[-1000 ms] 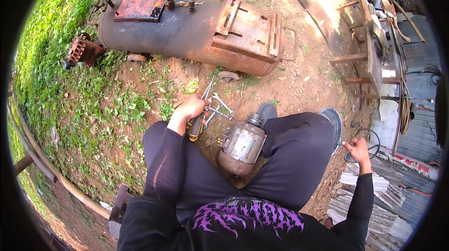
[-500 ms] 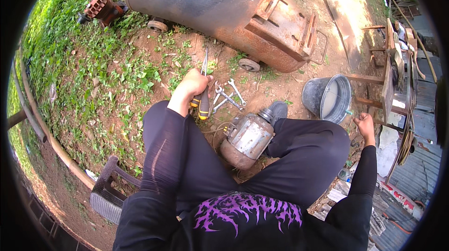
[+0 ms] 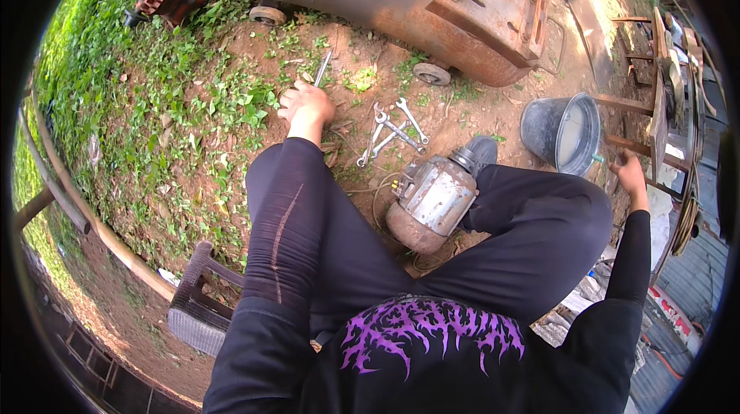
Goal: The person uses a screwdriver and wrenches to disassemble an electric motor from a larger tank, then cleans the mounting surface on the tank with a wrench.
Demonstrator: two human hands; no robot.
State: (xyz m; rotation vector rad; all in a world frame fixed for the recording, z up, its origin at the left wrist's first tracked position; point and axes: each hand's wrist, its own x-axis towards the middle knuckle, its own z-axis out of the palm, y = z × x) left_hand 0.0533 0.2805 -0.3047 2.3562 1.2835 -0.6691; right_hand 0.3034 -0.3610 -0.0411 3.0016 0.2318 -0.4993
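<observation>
One motor (image 3: 436, 200) betw. legs (image 3: 532, 233), prob. for easy reach. L hand (image 3: 308, 110) palm down over slim metal tool (image 3: 323, 69) near wrenches (image 3: 399, 132), can't tell if clamped. R hand (image 3: 630, 174) beside bucket (image 3: 538, 132), can't tell grip either.

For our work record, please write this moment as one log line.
left hand: over metal-shafted tool, grip unclear | right hand: beside black bucket, grip unclear | combination wrenches: on ground | electric motor: between legs
</observation>
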